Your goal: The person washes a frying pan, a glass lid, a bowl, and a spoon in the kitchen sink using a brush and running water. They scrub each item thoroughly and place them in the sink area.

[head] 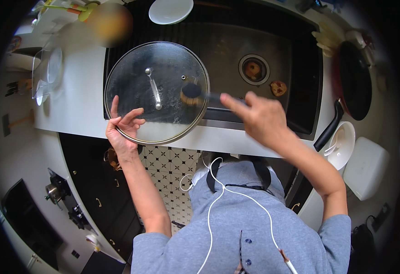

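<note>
A round glass pot lid (128, 82) with a metal rim and a bar handle is held over the left part of the dark sink (213, 44). My left hand (124, 128) grips the lid's near left rim, thumb and fingers on both sides of the edge. In my right hand (263, 120) is the handle of a scrubbing brush (191, 90), its dark round head and tan bristles against the lid's right side. The right hand is a little blurred. Whitish streaks and drops show on the glass near the brush.
Food scraps lie in the sink drain (253, 69), and another scrap (278, 88) lies beside it. A white plate (171, 11) is at the sink's far edge. To the right are a frying pan (355, 82), a white bowl (349, 144) and a white board (366, 167).
</note>
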{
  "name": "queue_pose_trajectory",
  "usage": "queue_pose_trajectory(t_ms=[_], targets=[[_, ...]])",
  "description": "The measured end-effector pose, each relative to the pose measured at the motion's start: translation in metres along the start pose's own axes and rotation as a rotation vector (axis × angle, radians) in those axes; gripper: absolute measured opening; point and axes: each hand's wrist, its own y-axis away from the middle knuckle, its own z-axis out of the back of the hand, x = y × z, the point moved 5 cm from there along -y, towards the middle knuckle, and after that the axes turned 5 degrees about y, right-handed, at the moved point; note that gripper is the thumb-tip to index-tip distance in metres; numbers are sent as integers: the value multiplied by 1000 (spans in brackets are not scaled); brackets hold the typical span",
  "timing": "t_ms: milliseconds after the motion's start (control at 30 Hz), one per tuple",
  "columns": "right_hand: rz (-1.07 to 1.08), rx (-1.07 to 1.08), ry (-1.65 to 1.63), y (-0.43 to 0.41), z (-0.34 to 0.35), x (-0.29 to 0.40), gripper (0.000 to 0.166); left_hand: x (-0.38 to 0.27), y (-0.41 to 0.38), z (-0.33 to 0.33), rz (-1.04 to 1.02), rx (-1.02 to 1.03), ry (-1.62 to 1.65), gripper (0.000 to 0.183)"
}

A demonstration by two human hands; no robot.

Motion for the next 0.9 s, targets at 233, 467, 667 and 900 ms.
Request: queue_pose_trajectory(t_ms=[233, 467, 667, 900], targets=[[60, 25, -29, 3, 6, 11, 57, -13, 6, -13, 9, 4, -77, 68], [49, 20, -36, -10, 7, -6, 59, -18, 12, -35, -24, -104, -127, 66], [-33, 61, 18, -22, 1, -33, 55, -22, 12, -47, -42, -117, -171, 66], [-70, 79, 48, -21, 7, -38, 53, -27, 16, -56, -56, -137, -179, 67]])
